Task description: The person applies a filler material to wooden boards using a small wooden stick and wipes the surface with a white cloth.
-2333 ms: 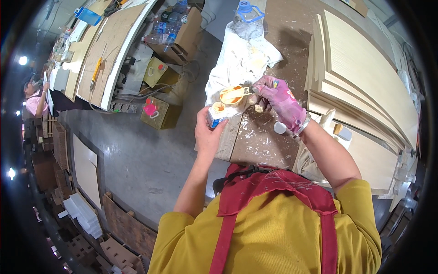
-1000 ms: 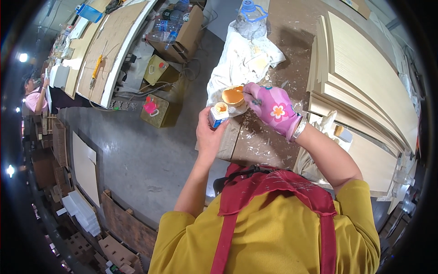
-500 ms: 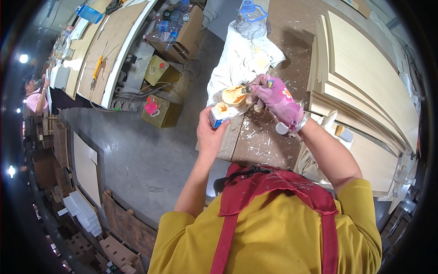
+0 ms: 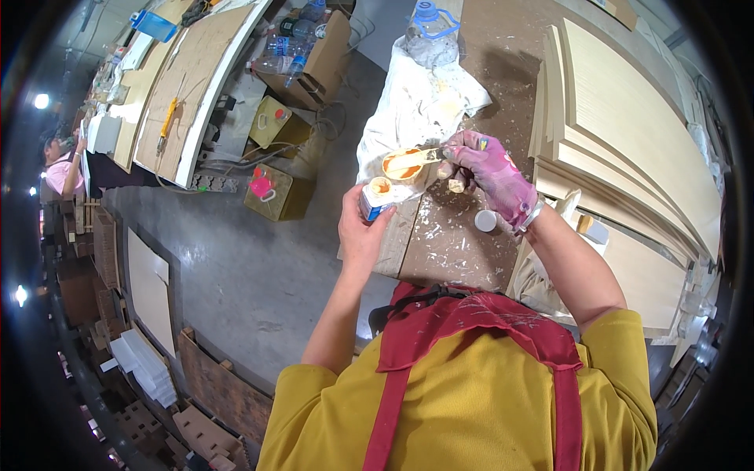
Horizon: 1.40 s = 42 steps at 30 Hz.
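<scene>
right hand (image 4: 493, 177) shifted away from blue-labelled bottle (image 4: 374, 199).

Creamy paste coats a flat spreader (image 4: 415, 159) near a smooth, plastic-looking blue-and-white container (image 4: 374, 206) and a smudged, matt pink fabric glove (image 4: 495, 179). A crumpled white cloth (image 4: 404, 102), stained yellowish, lies on a matt brown worktop (image 4: 448, 255) roughened by white flecks. Clear, glossy plastic forms a jug (image 4: 432, 49); smooth pale wood-look panels (image 4: 620, 94) stand stacked beyond a hard grey floor (image 4: 251, 290) with a faint sheen.
</scene>
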### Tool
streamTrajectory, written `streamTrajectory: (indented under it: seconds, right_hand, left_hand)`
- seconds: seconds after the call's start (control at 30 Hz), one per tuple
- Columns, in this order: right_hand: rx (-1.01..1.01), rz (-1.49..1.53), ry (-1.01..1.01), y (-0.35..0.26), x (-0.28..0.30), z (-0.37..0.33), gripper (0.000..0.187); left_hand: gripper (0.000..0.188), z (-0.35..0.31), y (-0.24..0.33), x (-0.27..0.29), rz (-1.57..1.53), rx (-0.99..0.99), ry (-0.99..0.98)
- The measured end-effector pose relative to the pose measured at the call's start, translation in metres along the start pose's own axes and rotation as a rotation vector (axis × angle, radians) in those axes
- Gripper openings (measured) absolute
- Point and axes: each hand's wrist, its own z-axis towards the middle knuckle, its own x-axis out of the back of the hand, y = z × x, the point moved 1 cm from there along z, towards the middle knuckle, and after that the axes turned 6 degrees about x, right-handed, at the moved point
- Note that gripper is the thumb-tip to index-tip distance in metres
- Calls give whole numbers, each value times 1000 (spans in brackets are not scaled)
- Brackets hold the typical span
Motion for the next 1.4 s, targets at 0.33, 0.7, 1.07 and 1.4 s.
streamTrajectory:
  seconds: [0.33, 0.7, 1.07, 1.4]
  right_hand:
    - [22, -116, 41, -11, 5, -7, 12]
    - [829, -1413, -202, -23, -35, -5, 11]
    - [440, -971, -274, -23, -20, 28, 14]
    - [57, -293, -211, -11, -3, 24, 14]
  left_hand:
    - [53, -1, 3, -1, -22, 1, -8]
    - [51, 1, -5, -3, -9, -83, 75]
    - [52, 1, -7, -4, -89, -89, 68]
    - [53, 2, -7, -5, -27, -82, 66]
